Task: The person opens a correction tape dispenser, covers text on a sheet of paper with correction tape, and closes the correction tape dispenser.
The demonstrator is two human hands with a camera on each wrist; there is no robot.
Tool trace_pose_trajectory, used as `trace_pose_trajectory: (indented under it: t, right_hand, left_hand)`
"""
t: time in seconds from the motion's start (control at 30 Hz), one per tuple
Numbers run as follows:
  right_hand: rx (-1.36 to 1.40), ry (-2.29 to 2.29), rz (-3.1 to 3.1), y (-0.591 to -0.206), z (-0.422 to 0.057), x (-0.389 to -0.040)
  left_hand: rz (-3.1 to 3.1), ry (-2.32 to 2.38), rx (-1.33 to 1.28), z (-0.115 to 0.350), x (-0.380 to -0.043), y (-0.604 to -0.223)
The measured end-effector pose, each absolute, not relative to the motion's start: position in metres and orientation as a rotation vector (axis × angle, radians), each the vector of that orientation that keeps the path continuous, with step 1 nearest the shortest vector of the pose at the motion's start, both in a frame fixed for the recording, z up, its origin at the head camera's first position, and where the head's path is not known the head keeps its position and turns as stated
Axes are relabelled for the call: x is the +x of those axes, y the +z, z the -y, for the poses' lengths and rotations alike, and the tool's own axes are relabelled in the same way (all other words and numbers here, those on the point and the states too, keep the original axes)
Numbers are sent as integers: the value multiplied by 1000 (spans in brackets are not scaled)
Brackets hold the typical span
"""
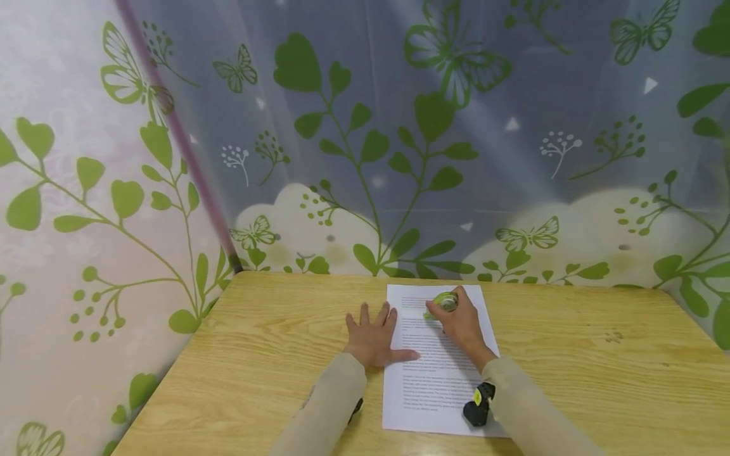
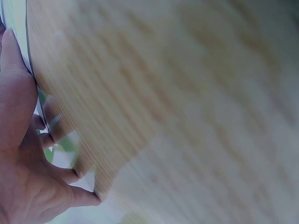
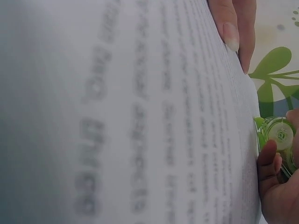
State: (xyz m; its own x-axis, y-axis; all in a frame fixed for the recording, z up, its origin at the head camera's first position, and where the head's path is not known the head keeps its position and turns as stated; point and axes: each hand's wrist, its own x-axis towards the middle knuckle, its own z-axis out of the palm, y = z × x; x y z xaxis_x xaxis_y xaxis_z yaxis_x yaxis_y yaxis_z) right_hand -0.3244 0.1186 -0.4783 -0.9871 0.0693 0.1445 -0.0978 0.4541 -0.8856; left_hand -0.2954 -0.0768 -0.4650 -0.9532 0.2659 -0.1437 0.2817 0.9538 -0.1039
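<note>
A printed sheet of paper [image 1: 422, 399] lies on the wooden table, lines of text running across it. My right hand [image 1: 464, 323] pinches a green, see-through correction tape [image 1: 445, 301] between thumb and fingers, its tip at the upper lines of text. In the right wrist view the round reel of the correction tape [image 3: 280, 133] shows through its casing, close to the paper's surface. With fingers spread, my left hand [image 1: 372, 337] rests flat at the sheet's left edge, thumb on the paper and the other fingers mostly on the wood.
The light wooden table [image 1: 274, 354] extends to both sides of the sheet. Behind it hangs a curtain [image 1: 353, 158] with green leaves and butterflies, and another patterned cloth [image 1: 85, 253] is at the left. A black wrist device [image 1: 480, 405] sits by the right sleeve.
</note>
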Motion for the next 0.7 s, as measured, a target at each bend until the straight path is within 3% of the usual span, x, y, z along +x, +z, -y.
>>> trace_pose_trajectory:
  t: [0.7]
  right_hand:
    - [7, 1532, 2555, -476, -133, -322]
  left_hand:
    - [-2975, -185, 434, 77, -294, -463]
